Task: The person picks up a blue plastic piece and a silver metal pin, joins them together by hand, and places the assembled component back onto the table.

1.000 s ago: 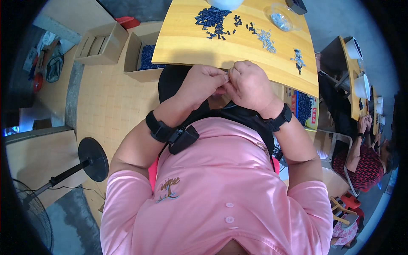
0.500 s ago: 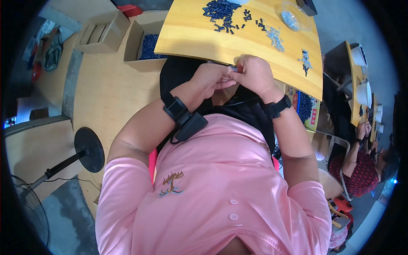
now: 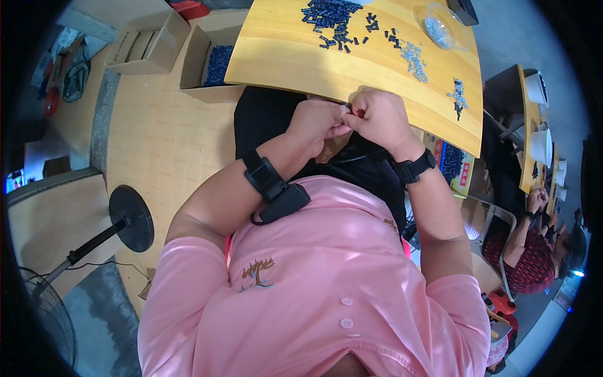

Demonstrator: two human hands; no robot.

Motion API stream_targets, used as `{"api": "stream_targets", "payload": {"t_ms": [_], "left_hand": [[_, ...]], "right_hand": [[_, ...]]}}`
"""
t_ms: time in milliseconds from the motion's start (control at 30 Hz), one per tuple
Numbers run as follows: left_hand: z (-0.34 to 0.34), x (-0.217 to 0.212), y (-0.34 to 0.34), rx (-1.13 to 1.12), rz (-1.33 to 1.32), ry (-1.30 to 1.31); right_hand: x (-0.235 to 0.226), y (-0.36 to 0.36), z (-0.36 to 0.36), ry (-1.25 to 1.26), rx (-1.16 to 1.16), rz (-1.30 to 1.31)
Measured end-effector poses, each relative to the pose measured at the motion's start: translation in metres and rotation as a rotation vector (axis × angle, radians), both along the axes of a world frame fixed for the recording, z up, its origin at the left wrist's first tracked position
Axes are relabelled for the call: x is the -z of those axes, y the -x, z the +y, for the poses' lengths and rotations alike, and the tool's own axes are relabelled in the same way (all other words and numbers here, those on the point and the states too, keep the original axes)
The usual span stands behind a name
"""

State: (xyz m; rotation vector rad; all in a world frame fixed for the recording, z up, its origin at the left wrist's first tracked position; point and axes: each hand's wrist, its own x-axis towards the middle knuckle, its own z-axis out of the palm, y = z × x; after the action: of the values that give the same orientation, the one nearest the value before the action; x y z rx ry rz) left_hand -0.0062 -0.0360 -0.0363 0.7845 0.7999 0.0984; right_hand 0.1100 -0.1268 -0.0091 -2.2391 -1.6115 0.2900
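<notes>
My left hand (image 3: 316, 120) and my right hand (image 3: 380, 118) meet at the near edge of the wooden table (image 3: 276, 66), over my lap. Fingers of both hands are closed in a pinch, tip to tip. A small black part (image 3: 348, 107) shows between the fingertips; most of it is hidden, so its exact shape cannot be made out. Beyond my hands on the tabletop lie a heap of short black parts (image 3: 330, 16), a scatter of small silvery pieces (image 3: 413, 61), and a smaller mixed cluster of silvery and black pieces (image 3: 458, 95) to the right.
A clear round dish (image 3: 438, 32) holds silvery pieces at the far right of the table. Left of it stands a cardboard box (image 3: 210, 93) of dark parts; another box (image 3: 453, 164) sits under the right side. A fan stand (image 3: 130, 218) is at left. Another person (image 3: 531, 261) works at right.
My hands stay together at the table edge, with the right fingers slightly more curled. The whole view has shifted a little. The piles on the table look the same.
</notes>
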Motion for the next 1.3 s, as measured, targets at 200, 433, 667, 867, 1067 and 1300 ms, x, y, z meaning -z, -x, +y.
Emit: {"api": "stream_targets", "payload": {"t_ms": [200,433,667,867,1067,1300], "left_hand": [[0.001,0.009,-0.004,-0.009,0.007,-0.016],[0.005,0.004,-0.002,0.000,0.041,-0.023],[0.045,0.006,0.020,0.360,-0.013,-0.142],[0.111,-0.011,0.096,0.347,0.243,-0.367],[0.195,0.005,0.138,-0.073,0.294,-0.518],[0.184,-0.051,0.070,-0.560,-0.053,-0.758]], "right_hand": [[0.004,-0.002,0.000,-0.070,-0.015,0.030],[0.005,-0.001,0.003,-0.113,-0.039,0.016],[-0.003,-0.017,0.005,0.071,-0.067,0.086],[0.006,-0.015,-0.003,-0.137,-0.095,0.153],[0.008,-0.013,0.000,-0.168,-0.055,0.198],[0.011,-0.010,-0.003,-0.260,-0.064,0.155]]}}
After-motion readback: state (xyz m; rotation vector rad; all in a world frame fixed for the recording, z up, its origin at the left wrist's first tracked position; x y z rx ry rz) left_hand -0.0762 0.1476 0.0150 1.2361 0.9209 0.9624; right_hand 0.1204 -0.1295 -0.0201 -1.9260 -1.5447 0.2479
